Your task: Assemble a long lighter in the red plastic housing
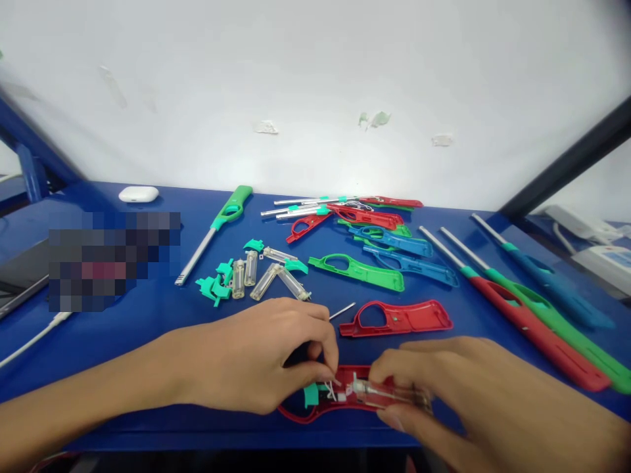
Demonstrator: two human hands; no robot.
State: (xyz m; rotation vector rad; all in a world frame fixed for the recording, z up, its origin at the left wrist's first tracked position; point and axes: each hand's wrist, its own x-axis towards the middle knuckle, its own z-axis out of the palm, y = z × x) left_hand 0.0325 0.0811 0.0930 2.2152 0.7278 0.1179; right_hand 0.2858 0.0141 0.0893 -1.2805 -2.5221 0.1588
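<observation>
At the table's front edge lies an opened red lighter half-shell [348, 373], with a teal trigger [311, 395] inside its loop end. Finger and thumb of my left hand [266, 348] are pinched over the shell, on a thin white wire [330, 392]. My right hand [458, 381], slightly blurred, grips a clear fuel tank [394, 393] lying along the shell's handle part. Its fingers cover part of the tank. Just behind sits another red half-shell [419, 316], hollow side up. A thin metal rod [344, 311] sticks out behind my left hand.
Clear tanks [238, 279] and teal triggers [215, 289] lie behind my left hand. Coloured half-shells [359, 270] and metal barrels [300, 211] are piled farther back. Assembled lighters [542, 335] lie right, a green one [236, 203] left. A white earbud case [139, 194] stands near the wall.
</observation>
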